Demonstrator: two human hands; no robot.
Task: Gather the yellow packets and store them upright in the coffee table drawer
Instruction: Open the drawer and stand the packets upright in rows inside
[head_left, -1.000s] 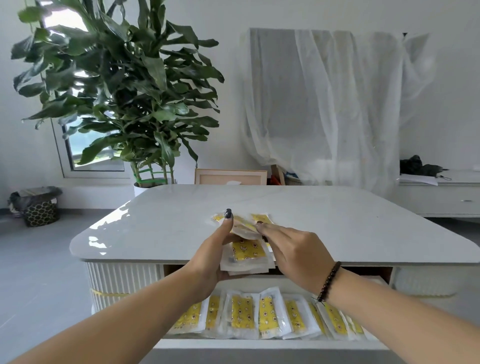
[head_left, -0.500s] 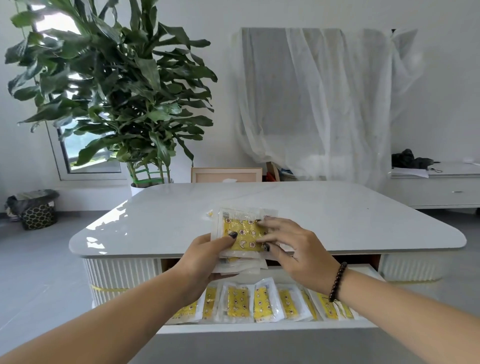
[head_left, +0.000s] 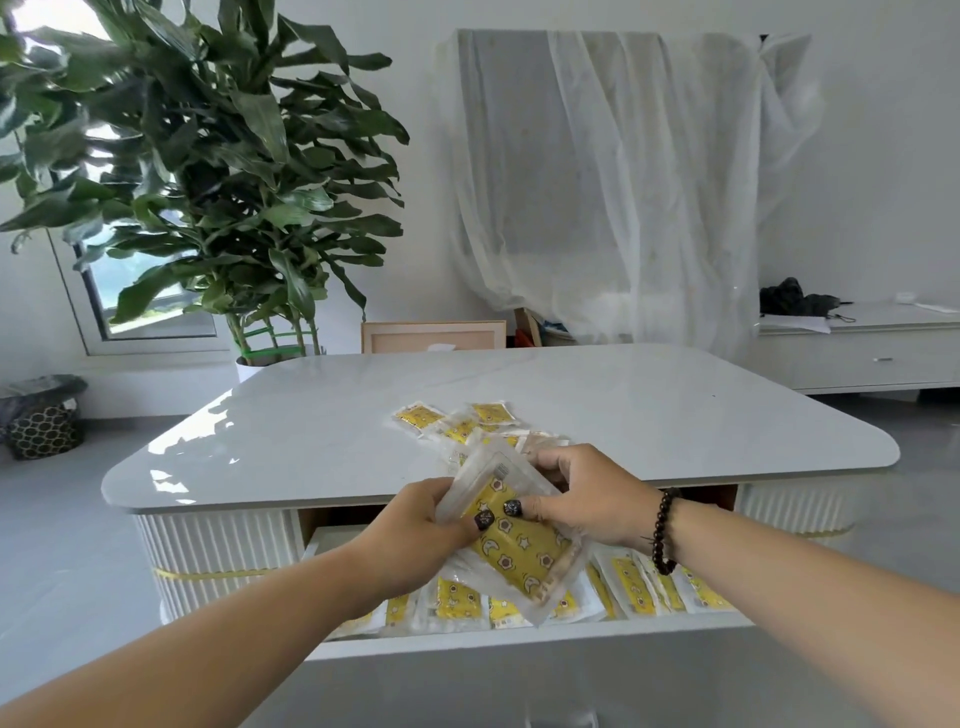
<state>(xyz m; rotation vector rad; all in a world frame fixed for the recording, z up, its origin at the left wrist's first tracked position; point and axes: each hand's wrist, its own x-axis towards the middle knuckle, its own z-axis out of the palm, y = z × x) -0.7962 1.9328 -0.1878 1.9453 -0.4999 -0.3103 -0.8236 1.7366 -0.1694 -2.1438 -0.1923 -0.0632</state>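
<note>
Half a second earlier the stack of packets (head_left: 511, 540) had been held flat above the tabletop (head_left: 322, 441); now both hands had carried it down over the open drawer (head_left: 519, 636), tilted on its way to standing upright. The left hand (head_left: 415, 535) and right hand (head_left: 587, 499) pinched it from either side, thumbs pressed on the top packet. The glossy, crinkly clear wrappers looked slippery. More lay loose on the smooth white top, others already filed in the drawer.

No readable text anywhere; only a small barcode-like patch, too blurred to read, near the top edge of the yellow packet (head_left: 511, 540) at lower centre.
</note>
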